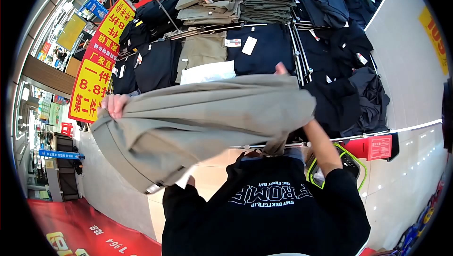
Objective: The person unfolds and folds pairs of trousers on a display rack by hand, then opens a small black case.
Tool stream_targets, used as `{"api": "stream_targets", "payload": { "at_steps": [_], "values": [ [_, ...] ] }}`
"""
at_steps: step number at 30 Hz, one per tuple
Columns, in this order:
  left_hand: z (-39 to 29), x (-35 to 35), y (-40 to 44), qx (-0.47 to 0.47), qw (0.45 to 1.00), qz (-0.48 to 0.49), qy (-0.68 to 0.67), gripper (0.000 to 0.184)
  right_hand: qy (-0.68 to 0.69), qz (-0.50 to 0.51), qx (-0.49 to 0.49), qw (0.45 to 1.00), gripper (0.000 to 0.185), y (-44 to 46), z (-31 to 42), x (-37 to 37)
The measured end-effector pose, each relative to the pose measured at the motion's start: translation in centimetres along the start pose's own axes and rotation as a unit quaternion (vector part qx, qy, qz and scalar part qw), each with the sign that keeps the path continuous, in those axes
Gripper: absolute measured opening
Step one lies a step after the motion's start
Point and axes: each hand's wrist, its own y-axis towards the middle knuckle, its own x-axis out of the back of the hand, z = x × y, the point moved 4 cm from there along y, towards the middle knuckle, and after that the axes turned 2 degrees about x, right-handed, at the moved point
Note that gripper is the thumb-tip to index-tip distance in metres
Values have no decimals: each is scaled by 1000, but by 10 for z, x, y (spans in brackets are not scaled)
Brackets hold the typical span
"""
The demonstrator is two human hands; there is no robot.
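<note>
A pair of grey-beige trousers is stretched across the view in front of my chest, its waistband at the lower left. My left hand is closed on the upper edge of the waistband, fingers folded over the cloth. At the other end, the trousers lie folded over my right hand; only a fingertip or thumb shows above the cloth, and the rest is hidden. My right forearm comes up from below. A white tag or paper hangs under the waistband.
Behind the trousers, a slanted metal rack holds dark folded trousers and stacked garments. A white packet lies there. A red-yellow sign stands left; a green-rimmed basket and red box are at right.
</note>
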Motion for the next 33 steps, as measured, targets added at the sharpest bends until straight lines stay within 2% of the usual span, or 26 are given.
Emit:
{"api": "stream_targets", "payload": {
  "at_steps": [1, 2, 3, 4, 5, 6, 7, 8, 9, 10, 11, 12, 13, 14, 15, 16, 17, 19, 20, 23, 26, 27, 29, 31, 32, 33],
  "values": [
    [-18, 10, -1, 0, 1000, -1, 1, 30, 40, -54, -32, 997, 38, 7, 25, 3],
    [-33, 20, -3, -6, 1000, -18, 4, 29, 47, 41, 142, 988, 46, 36, 27, 23],
    [-49, 31, -7, -13, 999, -34, 6, 28, 52, 135, 310, 940, 56, 57, 27, 48],
    [-66, 45, -15, 0, 996, -39, 76, 26, 14, 178, 321, 930, 56, 62, 40, 62],
    [-58, 36, -17, -2, 996, -40, 78, 26, -23, 221, 331, 917, 57, 60, 56, 72],
    [-36, 31, -23, -8, 970, -216, 108, 26, 7, 263, 261, 929, 56, 53, 63, 80],
    [-14, 30, -36, -15, 913, -385, 134, 26, 36, 303, 188, 933, 55, 44, 67, 89],
    [9, 33, -51, 14, 870, -447, 210, 26, 45, 386, 171, 905, 51, 38, 69, 102],
    [21, 39, -69, 42, 815, -503, 283, 29, -136, 324, 208, 913, 50, 77, 43, 139],
    [-26, 84, -130, 43, 736, -539, 408, 39, -373, 203, 311, 850, 47, 79, 32, 163],
    [-71, 128, -191, 56, 630, -576, 517, 51, -373, 206, 308, 850, 47, 87, 11, 187],
    [-88, 155, -229, 215, 516, -667, 493, 58, -348, 88, 140, 923, 39, 106, -21, 226],
    [-96, 168, -259, 365, 378, -726, 443, 66, -309, -35, -36, 950, 32, 108, -47, 258],
    [-91, 168, -277, 364, 346, -728, 467, 68, -251, -65, -87, 962, 28, 96, -61, 273],
    [-82, 162, -296, 363, 312, -730, 488, 69, -185, -91, -87, 975, 28, 109, -97, 308],
    [-79, 161, -308, 370, 346, -702, 500, 69, -194, -66, -67, 976, 29, 102, -106, 320],
    [-65, 150, -303, 376, 338, -680, 531, 77, -153, -89, -59, 982, 32, 81, -100, 314],
    [-75, 166, -330, 332, 299, -620, 645, 53, -21, -125, -27, 992, 33, 65, -100, 318],
    [-75, 171, -334, 367, 251, -564, 696, 50, -13, -121, -5, 993, 39, 65, -108, 327],
    [-61, 181, -327, 402, 188, -450, 775, 61, -41, -143, -17, 989, 46, 63, -109, 323],
    [-42, 184, -302, 366, 146, -440, 807, 63, -82, -161, -14, 983, 50, 68, -112, 314],
    [-25, 173, -278, 329, 215, -467, 792, 56, -94, -171, -15, 981, 49, 71, -117, 314],
    [-41, 193, -288, 353, 218, -485, 769, 44, -111, -168, -16, 979, 54, 76, -122, 315],
    [-38, 174, -268, 350, 364, -520, 689, 33, -78, -165, -20, 983, 62, 77, -122, 315],
    [-33, 142, -240, 318, 412, -512, 684, 25, -61, -158, -17, 985, 73, 80, -124, 320],
    [-41, 120, -234, 267, 467, -521, 662, 24, -64, -159, -21, 985, 73, 76, -119, 315]
  ]
}}
